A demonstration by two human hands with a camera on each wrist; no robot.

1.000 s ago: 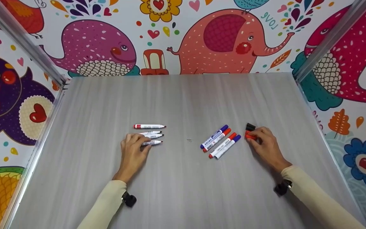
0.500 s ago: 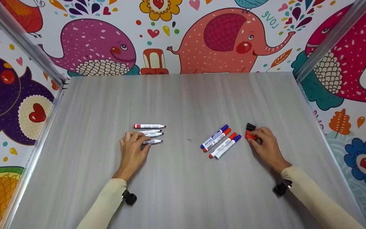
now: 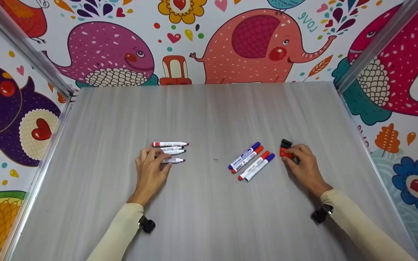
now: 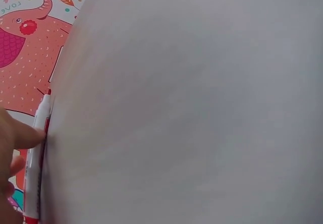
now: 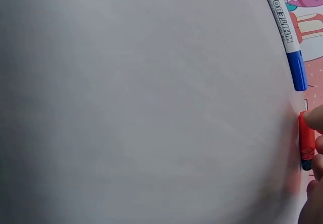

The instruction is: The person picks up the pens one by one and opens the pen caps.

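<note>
White-barrelled plastic whiteboard markers [image 3: 248, 159] lie in two groups on a broad grey wood-grained table [image 3: 209, 116] filling the middle and bottom of the head view. Across the top runs a white wall panel [image 3: 252, 43] printed with colourful cartoon animals. Cream sleeves [image 3: 116, 232] enter at lower left and lower right. Left of centre, the left hand [image 3: 149, 172] pinches a red-tipped marker [image 3: 175, 160]; three more uncapped markers [image 3: 171, 144] lie just above it. Right of centre, four capped markers slant, two capped blue, two red. Beside them, the right hand [image 3: 306, 166] pinches red plastic cap pieces [image 3: 285, 152], too hidden to count. Directly above sits black capping [image 3: 286, 143]. Tiny thin bits [image 3: 215, 159] lie at mid-frame.
</note>
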